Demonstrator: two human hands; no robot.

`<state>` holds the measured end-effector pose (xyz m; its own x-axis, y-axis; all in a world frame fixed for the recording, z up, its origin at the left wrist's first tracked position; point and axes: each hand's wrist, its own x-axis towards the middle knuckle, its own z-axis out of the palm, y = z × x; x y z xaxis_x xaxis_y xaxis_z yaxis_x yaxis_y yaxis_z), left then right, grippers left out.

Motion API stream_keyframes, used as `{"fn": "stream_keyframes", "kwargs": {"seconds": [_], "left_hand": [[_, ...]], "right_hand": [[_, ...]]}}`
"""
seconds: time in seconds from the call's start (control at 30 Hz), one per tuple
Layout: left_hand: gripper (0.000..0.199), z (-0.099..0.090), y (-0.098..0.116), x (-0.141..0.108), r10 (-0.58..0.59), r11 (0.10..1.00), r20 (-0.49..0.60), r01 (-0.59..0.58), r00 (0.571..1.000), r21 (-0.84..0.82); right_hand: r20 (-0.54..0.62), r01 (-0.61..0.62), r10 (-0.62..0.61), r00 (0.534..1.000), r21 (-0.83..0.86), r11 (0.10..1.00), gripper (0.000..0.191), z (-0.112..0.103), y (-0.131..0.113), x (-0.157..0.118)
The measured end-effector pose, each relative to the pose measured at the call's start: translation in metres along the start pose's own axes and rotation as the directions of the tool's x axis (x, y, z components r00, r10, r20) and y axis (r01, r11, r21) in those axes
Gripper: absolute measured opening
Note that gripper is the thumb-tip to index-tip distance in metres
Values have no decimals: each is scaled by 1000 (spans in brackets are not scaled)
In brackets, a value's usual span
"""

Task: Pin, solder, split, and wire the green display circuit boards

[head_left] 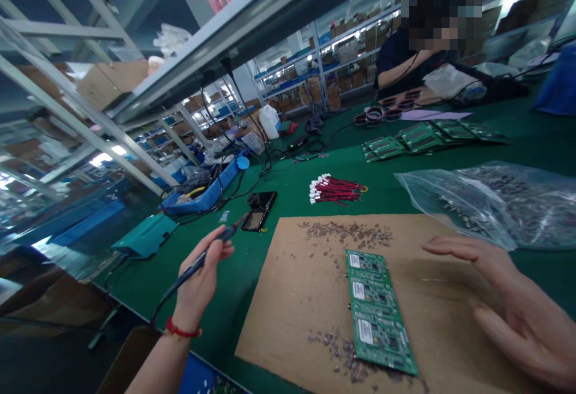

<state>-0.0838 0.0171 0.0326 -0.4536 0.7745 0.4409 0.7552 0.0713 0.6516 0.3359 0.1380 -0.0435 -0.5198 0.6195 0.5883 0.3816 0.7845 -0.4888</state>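
Note:
My left hand (200, 274) is closed around a soldering iron (194, 264), whose tip points up and right toward a small black tip-cleaning stand (260, 210). A green circuit board panel (380, 310) of three joined sections lies on a cardboard sheet (288, 298). To the right of the panel, my right hand (513, 304) hovers over the cardboard with fingers apart and nothing in it. Small metal bits (346, 233) are scattered along the cardboard's far part, and more metal pieces (344, 355) lie near the panel's lower left corner.
Red-and-black wires with white connectors (335, 190) lie beyond the cardboard. At right is a clear bag of metal parts (504, 199), with more circuit boards (427, 139) behind it. A blue tray (207, 187) stands at left. A co-worker (423, 40) sits across the table.

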Motion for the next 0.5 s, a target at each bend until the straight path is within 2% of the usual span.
{"fn": "stream_keyframes", "kwargs": {"seconds": [0.07, 0.1, 0.13, 0.17, 0.2, 0.23, 0.27, 0.3, 0.33, 0.37, 0.4, 0.5], "left_hand": [[47, 9, 25, -24, -29, 991, -25, 25, 999, -129], [44, 16, 39, -38, -88, 964, -43, 74, 995, -256], [38, 26, 54, -53, -95, 945, -33, 80, 995, -316], [30, 37, 69, -68, -49, 950, -3, 46, 999, -309], [19, 48, 84, -82, 55, 960, -6, -54, 998, -274], [10, 60, 97, -94, 227, 949, -2, -221, 974, -226], [15, 72, 108, -105, 393, 904, 36, -379, 919, -199], [19, 84, 117, -114, 510, 853, 70, -494, 857, -169], [19, 94, 124, -120, 627, 778, 107, -613, 771, -141], [18, 103, 127, -125, 679, 734, 145, -670, 720, -112], [17, 110, 128, -128, 701, 710, 181, -699, 690, -86], [21, 119, 118, -126, 675, 699, 322, -715, 664, 11]], "right_hand": [[-37, 76, -77, 996, -38, 996, 38, -4, -8, 4], [-56, 97, -100, 993, -50, 994, 32, -6, -13, 6], [-64, 107, -110, 992, -50, 993, 25, -6, -16, 8], [-63, 110, -113, 992, -43, 993, 19, -6, -20, 10], [-58, 103, -104, 993, -29, 994, 14, -6, -22, 12], [-52, 82, -83, 995, -17, 996, 10, -6, -23, 13], [-57, 48, -48, 997, -7, 999, 7, -5, -23, 14], [-72, 5, -4, 997, 2, 1000, 7, -5, -22, 16], [-93, -42, 42, 995, 9, 999, 7, -5, -21, 16], [-119, -81, 82, 990, 16, 997, 8, -5, -19, 17], [-141, -113, 115, 983, 23, 993, 9, -5, -18, 18], [-185, -153, 159, 970, 44, 987, 11, -5, -16, 20]]}}
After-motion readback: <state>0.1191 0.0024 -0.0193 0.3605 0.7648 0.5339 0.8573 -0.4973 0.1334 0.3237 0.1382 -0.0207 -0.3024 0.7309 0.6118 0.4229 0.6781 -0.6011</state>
